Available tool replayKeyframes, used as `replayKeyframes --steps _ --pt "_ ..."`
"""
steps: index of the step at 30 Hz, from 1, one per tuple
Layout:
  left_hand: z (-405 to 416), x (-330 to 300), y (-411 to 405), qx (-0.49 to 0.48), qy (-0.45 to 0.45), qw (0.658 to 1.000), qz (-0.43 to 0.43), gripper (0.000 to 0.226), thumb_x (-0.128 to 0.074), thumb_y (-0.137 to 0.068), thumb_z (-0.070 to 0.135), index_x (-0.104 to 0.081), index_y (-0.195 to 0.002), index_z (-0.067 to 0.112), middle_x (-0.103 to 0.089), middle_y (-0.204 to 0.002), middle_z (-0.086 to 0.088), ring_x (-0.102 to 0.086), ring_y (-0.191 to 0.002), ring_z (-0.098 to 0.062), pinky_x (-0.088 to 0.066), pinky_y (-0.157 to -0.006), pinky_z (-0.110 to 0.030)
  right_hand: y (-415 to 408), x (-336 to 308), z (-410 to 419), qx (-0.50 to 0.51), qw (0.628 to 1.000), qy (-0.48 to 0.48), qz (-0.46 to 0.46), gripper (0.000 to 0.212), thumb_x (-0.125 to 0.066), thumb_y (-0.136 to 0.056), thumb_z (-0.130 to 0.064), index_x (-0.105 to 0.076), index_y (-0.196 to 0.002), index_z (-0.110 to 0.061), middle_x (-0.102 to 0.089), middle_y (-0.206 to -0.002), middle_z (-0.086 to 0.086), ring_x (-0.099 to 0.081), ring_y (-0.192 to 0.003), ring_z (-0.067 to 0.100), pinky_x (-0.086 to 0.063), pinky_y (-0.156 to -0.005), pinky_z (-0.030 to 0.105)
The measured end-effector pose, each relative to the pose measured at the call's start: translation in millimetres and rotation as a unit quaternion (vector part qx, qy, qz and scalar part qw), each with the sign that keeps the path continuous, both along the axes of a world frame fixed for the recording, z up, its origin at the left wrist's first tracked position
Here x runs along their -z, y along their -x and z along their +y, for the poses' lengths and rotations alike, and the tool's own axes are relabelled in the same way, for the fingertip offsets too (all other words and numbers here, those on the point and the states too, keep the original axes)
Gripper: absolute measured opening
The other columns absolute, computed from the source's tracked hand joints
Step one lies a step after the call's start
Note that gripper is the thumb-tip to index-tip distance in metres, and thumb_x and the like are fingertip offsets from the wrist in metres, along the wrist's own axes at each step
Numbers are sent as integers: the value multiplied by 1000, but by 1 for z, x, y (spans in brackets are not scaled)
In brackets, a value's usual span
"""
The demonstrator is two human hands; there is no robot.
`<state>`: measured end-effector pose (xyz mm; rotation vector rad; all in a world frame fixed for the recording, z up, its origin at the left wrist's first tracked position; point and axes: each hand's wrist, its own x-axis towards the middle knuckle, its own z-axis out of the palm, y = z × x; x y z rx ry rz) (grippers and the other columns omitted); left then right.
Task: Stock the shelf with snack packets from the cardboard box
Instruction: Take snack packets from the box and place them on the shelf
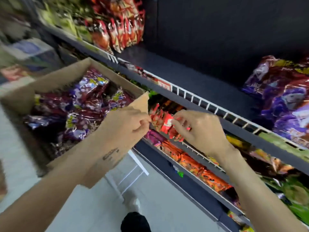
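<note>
The open cardboard box [55, 77] stands at the left on a white stand, full of shiny purple snack packets [80, 111]. My left hand [127, 124] hovers at the box's near right flap corner, fingers loosely curled, holding nothing. Beside it, my right hand [200, 129] hangs in front of the shelves with its fingers loosely curled and nothing in them. A wide bare stretch of the dark middle shelf [192, 76] lies above my hands. Matching purple packets [284, 101] are stacked at that shelf's right end.
Red packets [120, 27] stand at the shelf's left end. A white wire rail [200, 101] runs along its front edge. Lower shelves hold red packets [164, 122] and orange packets [192, 163]. The white stand [133, 169] and my dark shoe [135, 221] are on the pale floor.
</note>
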<state>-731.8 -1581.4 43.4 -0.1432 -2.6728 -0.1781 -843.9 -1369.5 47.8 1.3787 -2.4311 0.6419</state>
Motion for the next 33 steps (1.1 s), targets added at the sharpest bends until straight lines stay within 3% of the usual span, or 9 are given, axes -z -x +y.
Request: replayKeyframes --steps 3,5,8,11,16,21,24,28,33 --pt "-77 5 -36 -76 -30 986 -147 31 -45 -85 49 -66 -101 32 -63 -81 18 -61 -70 -4 -48 -58 -21 -2 6 -74 -67 992 -67 -77 25 -48 -94 -45 -66 -101 -29 -65 -89 -14 -63 -80 8 -48 -66 28" --pt "-130 17 -53 -128 -94 970 -183 21 -55 -89 43 -63 -108 37 -64 -87 20 -57 -73 7 -43 -61 -12 0 14 -127 -112 982 -78 -129 21 -51 -94 -42 -65 -104 -29 -64 -96 -16 -60 -84 5 -50 -72 30" --pt "-207 44 -66 -193 -165 959 -127 21 -63 -89 28 -65 -109 29 -68 -89 15 -63 -82 1 -54 -72 -26 6 33 -210 -162 965 -80 -188 21 -55 -94 -32 -65 -110 -24 -65 -106 -10 -58 -89 4 -51 -77 28" --pt "-283 76 -70 -257 -201 941 -84 23 -67 -85 15 -67 -107 21 -69 -90 8 -65 -85 -10 -55 -78 -38 14 56 -291 -172 955 -90 -224 27 -58 -94 -28 -61 -119 -20 -63 -113 -4 -58 -100 10 -46 -82 25" --pt "-371 110 -45 -331 -235 911 -70 27 -65 -87 22 -64 -114 20 -66 -105 1 -62 -97 -18 -49 -85 -32 37 95 -394 -110 962 -119 -219 45 -58 -93 -33 -48 -134 -18 -52 -130 4 -51 -119 19 -40 -96 28" --pt "-418 134 -1 -301 -233 921 -78 41 -64 -88 28 -55 -125 16 -58 -119 -6 -53 -113 -23 -42 -94 -36 66 131 -459 24 946 -144 -291 68 -57 -92 -42 -26 -146 -14 -39 -143 14 -42 -129 30 -37 -104 40" --pt "-436 149 29 -296 -236 918 -115 54 -62 -88 34 -45 -135 14 -49 -130 -11 -44 -124 -28 -37 -102 -38 81 150 -482 89 929 -121 -340 83 -58 -90 -47 -13 -150 -14 -37 -145 18 -43 -128 35 -39 -103 46" --pt "-451 158 66 -296 -240 910 -162 75 -60 -88 45 -29 -146 11 -36 -144 -14 -32 -134 -29 -28 -110 -37 90 156 -501 86 907 -59 -408 96 -61 -90 -40 7 -151 -14 -31 -151 14 -37 -134 30 -33 -106 38" --pt "-457 165 89 -281 -248 896 -237 101 -67 -80 53 -8 -151 12 -26 -151 -15 -26 -137 -30 -25 -112 -41 93 157 -514 109 870 40 -480 109 -75 -81 -26 7 -152 -16 -10 -156 17 -19 -143 28 -19 -113 35"
